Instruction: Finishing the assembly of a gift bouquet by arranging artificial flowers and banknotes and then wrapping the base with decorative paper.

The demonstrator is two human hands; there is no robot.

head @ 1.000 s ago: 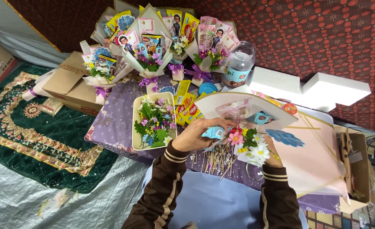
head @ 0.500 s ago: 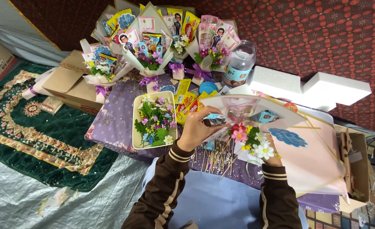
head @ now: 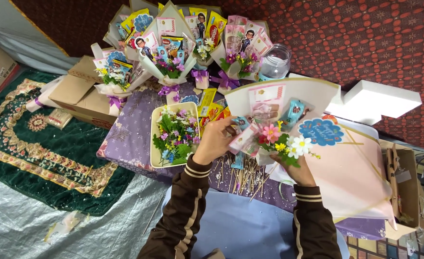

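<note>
My right hand (head: 296, 169) grips from below a snack bouquet (head: 279, 115) wrapped in cream paper, with pink, white and yellow artificial flowers at its front. My left hand (head: 215, 142) pinches a small pink paper piece (head: 243, 139) against the bouquet's left side. A round blue tag (head: 321, 132) sits on the bouquet's right. Beneath my hands lie several wooden skewers (head: 240, 173) on the purple tablecloth (head: 130, 136).
A cream tray (head: 154, 144) of loose artificial flowers lies left of my hands. Several finished bouquets (head: 168, 52) stand at the back beside a glass jar (head: 274, 62). Pink wrapping paper (head: 360, 177), white foam blocks (head: 382, 100), cardboard boxes (head: 80, 93) and a green rug (head: 34, 144) surround the table.
My left hand has risen from the bouquet's base to its left side and now pinches the pink paper piece. The bouquet has tilted a little higher.
</note>
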